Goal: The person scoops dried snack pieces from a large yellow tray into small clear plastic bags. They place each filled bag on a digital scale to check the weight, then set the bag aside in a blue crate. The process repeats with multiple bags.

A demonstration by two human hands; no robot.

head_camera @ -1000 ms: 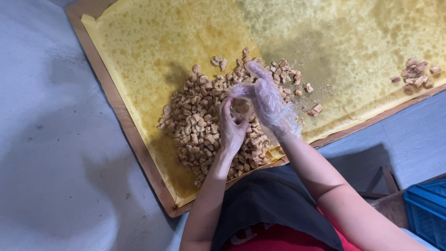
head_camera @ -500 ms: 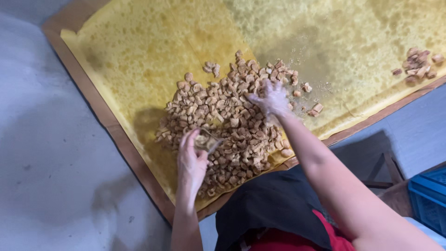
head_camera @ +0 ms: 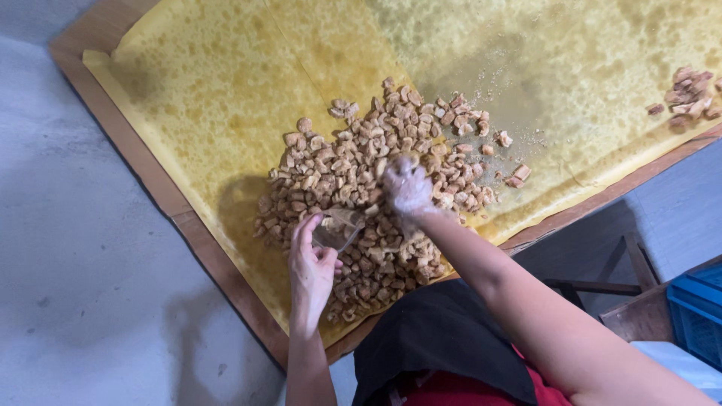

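- Head view looks straight down on a wide wooden tray [head_camera: 154, 184] lined with oil-stained yellow paper [head_camera: 226, 98], with my two hands working near its near edge.
- I see the big heap of light brown fried pieces [head_camera: 353, 173] spread across the middle of the paper, reaching from the centre down to the near rim of the tray.
- My left hand [head_camera: 312, 271] rests at the near left side of the heap, fingers curled and pinched on a small clear plastic bag [head_camera: 338, 225], which it holds open just above the pieces.
- My right hand [head_camera: 408, 186] wears a thin see-through glove and sits on top of the heap, right of the bag and a little farther off; it is blurred, its fingers bunched down into the pieces, and I cannot tell whether it has closed on any.
- Bag and gloved hand are near each other but not touching.
- A few loose pieces [head_camera: 511, 174] lie scattered on the paper just right of the heap.
- Far right on the paper, well apart from the heap, sits a second small pile of the same pieces [head_camera: 688, 92].
- Grey floor [head_camera: 68, 263] shows to the left of the tray.
- My black apron [head_camera: 444, 338] over a red garment fills the near middle of the view.
- A blue crate [head_camera: 699, 312] stands at the near right corner, beside a dark wooden frame [head_camera: 594, 287].
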